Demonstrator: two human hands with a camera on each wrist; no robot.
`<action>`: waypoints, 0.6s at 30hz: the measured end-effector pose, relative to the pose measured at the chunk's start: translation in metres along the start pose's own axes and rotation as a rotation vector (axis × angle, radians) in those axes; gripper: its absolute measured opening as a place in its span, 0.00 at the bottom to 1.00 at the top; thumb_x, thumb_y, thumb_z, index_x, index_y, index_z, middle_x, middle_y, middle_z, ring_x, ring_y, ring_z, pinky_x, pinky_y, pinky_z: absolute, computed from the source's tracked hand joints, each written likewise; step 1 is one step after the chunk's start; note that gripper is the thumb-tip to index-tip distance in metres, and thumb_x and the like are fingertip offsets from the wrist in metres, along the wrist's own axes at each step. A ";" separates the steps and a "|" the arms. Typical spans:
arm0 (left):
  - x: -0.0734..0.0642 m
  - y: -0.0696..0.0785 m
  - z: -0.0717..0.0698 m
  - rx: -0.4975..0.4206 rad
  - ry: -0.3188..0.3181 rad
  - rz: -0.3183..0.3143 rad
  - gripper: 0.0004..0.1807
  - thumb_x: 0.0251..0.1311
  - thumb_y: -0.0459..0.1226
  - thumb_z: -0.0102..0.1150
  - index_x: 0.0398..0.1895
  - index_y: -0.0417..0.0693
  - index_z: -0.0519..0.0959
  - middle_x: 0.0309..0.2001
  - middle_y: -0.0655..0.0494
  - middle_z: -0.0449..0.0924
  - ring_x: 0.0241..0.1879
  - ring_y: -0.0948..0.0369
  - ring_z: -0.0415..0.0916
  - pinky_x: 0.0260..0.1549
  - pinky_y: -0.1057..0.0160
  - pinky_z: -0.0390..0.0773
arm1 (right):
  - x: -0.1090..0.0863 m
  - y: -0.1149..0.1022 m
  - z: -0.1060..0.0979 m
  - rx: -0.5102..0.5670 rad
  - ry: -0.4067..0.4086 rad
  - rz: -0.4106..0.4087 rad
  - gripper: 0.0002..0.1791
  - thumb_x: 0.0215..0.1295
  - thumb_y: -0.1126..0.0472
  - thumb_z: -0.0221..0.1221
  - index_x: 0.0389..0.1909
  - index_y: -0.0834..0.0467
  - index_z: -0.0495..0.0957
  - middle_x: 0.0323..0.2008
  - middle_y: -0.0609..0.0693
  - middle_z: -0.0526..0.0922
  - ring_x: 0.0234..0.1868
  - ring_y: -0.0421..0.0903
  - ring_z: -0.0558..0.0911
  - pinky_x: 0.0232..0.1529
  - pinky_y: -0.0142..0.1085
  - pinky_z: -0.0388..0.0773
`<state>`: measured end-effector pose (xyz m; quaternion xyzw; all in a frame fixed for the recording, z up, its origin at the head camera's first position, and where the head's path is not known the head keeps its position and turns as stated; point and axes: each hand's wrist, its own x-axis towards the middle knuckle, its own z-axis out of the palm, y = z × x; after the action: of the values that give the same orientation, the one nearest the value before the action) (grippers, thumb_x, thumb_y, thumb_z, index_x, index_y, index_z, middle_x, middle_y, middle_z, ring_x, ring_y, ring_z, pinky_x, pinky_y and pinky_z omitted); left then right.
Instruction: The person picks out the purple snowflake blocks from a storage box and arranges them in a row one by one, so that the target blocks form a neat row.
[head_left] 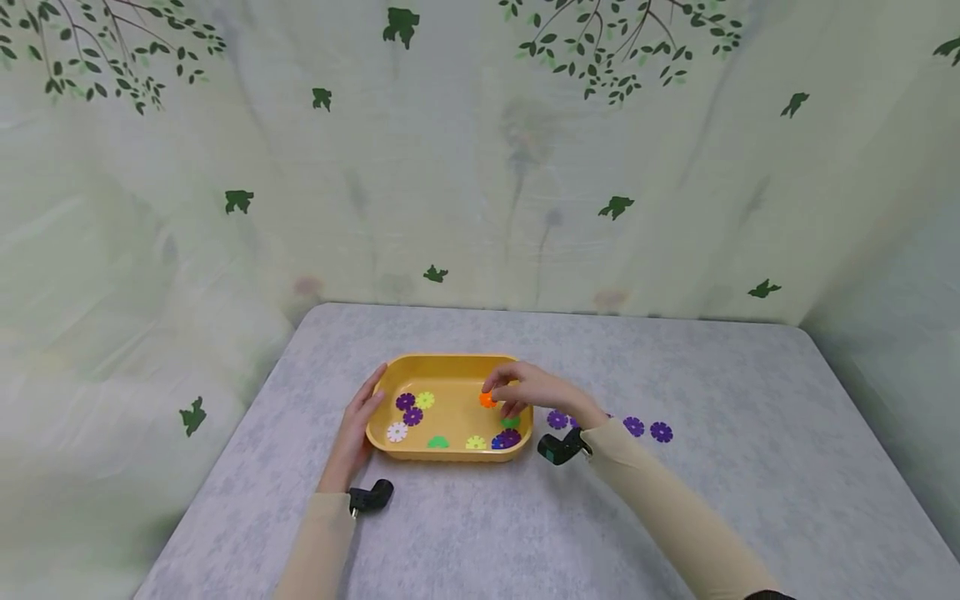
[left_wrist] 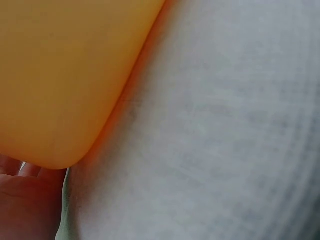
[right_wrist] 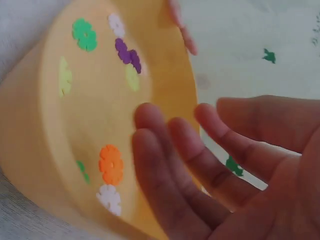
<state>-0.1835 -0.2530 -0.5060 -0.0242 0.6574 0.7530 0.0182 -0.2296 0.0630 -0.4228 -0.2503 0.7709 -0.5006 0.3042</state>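
Note:
A yellow tray [head_left: 450,379] with raised walls holds several flower-shaped plastic pieces. My left hand [head_left: 352,437] grips the tray's left wall, thumb over the rim and fingers along the outside. In the left wrist view, part of that hand [left_wrist: 30,205] shows against the tray's outer wall. Over the tray's right end hovers my right hand [head_left: 536,390], its fingers spread loosely with nothing between them. An orange flower piece [right_wrist: 110,165] lies just below those fingertips, beside a white one [right_wrist: 110,200]. Purple pieces [head_left: 408,408], a yellow one [head_left: 425,400] and a white one [head_left: 397,432] sit toward the left.
Several purple flower pieces [head_left: 633,427] lie in a row on the grey table [head_left: 750,483] right of the tray, some partly hidden by my right wrist. A pale curtain with leaf prints [head_left: 465,167] hangs behind the table.

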 end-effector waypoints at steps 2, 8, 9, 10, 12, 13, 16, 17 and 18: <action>0.000 0.000 0.000 0.000 0.001 0.001 0.27 0.73 0.43 0.44 0.74 0.58 0.57 0.74 0.60 0.50 0.71 0.60 0.47 0.68 0.58 0.52 | 0.007 -0.002 0.002 -0.060 -0.023 0.019 0.13 0.69 0.64 0.53 0.48 0.68 0.75 0.43 0.65 0.77 0.35 0.59 0.82 0.39 0.46 0.82; 0.000 0.000 0.000 0.008 0.001 -0.002 0.27 0.73 0.43 0.44 0.74 0.57 0.57 0.74 0.59 0.50 0.71 0.59 0.47 0.68 0.57 0.52 | 0.024 -0.010 0.007 -0.241 -0.141 0.123 0.10 0.69 0.64 0.53 0.44 0.65 0.77 0.37 0.57 0.77 0.32 0.60 0.82 0.31 0.40 0.82; -0.001 0.000 0.000 0.009 0.000 -0.006 0.27 0.73 0.43 0.44 0.74 0.58 0.57 0.74 0.60 0.49 0.71 0.59 0.47 0.68 0.57 0.52 | 0.027 -0.011 0.008 -0.267 -0.166 0.138 0.09 0.69 0.64 0.53 0.44 0.65 0.77 0.36 0.56 0.77 0.32 0.60 0.82 0.30 0.39 0.82; -0.001 0.000 0.000 0.013 0.001 -0.010 0.27 0.73 0.44 0.44 0.74 0.58 0.57 0.74 0.60 0.49 0.71 0.59 0.47 0.68 0.57 0.52 | 0.029 -0.012 0.009 -0.292 -0.191 0.154 0.09 0.69 0.64 0.53 0.43 0.64 0.77 0.35 0.56 0.77 0.32 0.59 0.82 0.29 0.38 0.82; -0.001 0.000 0.000 0.017 0.002 -0.012 0.27 0.73 0.44 0.44 0.74 0.59 0.57 0.74 0.60 0.49 0.71 0.59 0.47 0.68 0.56 0.52 | 0.032 -0.012 0.011 -0.322 -0.232 0.190 0.08 0.69 0.65 0.52 0.42 0.64 0.78 0.34 0.56 0.78 0.33 0.60 0.83 0.27 0.36 0.81; -0.001 0.000 0.000 0.013 0.001 -0.012 0.27 0.73 0.44 0.44 0.74 0.59 0.57 0.74 0.60 0.49 0.71 0.59 0.47 0.68 0.56 0.52 | 0.034 -0.012 0.011 -0.333 -0.247 0.207 0.08 0.69 0.65 0.52 0.41 0.64 0.78 0.33 0.55 0.78 0.33 0.60 0.83 0.26 0.36 0.80; -0.001 0.000 0.001 0.001 -0.001 -0.013 0.27 0.73 0.44 0.44 0.74 0.59 0.57 0.74 0.61 0.49 0.71 0.60 0.47 0.68 0.57 0.52 | 0.038 -0.010 0.014 -0.367 -0.273 0.249 0.07 0.68 0.65 0.53 0.38 0.63 0.78 0.31 0.54 0.77 0.32 0.58 0.83 0.25 0.34 0.79; -0.001 0.001 0.001 -0.005 -0.004 -0.012 0.27 0.73 0.43 0.44 0.74 0.58 0.57 0.74 0.61 0.49 0.71 0.60 0.47 0.68 0.57 0.52 | 0.039 -0.010 0.015 -0.378 -0.274 0.264 0.07 0.68 0.65 0.53 0.37 0.63 0.78 0.30 0.53 0.77 0.31 0.56 0.82 0.25 0.33 0.78; -0.002 0.002 0.001 -0.014 -0.006 -0.012 0.27 0.74 0.43 0.44 0.74 0.58 0.57 0.74 0.61 0.49 0.71 0.60 0.47 0.68 0.58 0.52 | 0.040 -0.010 0.016 -0.395 -0.275 0.274 0.07 0.68 0.65 0.53 0.36 0.64 0.78 0.29 0.52 0.76 0.28 0.54 0.81 0.24 0.32 0.76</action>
<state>-0.1820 -0.2524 -0.5042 -0.0261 0.6520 0.7574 0.0247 -0.2447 0.0222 -0.4276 -0.2636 0.8318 -0.2559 0.4161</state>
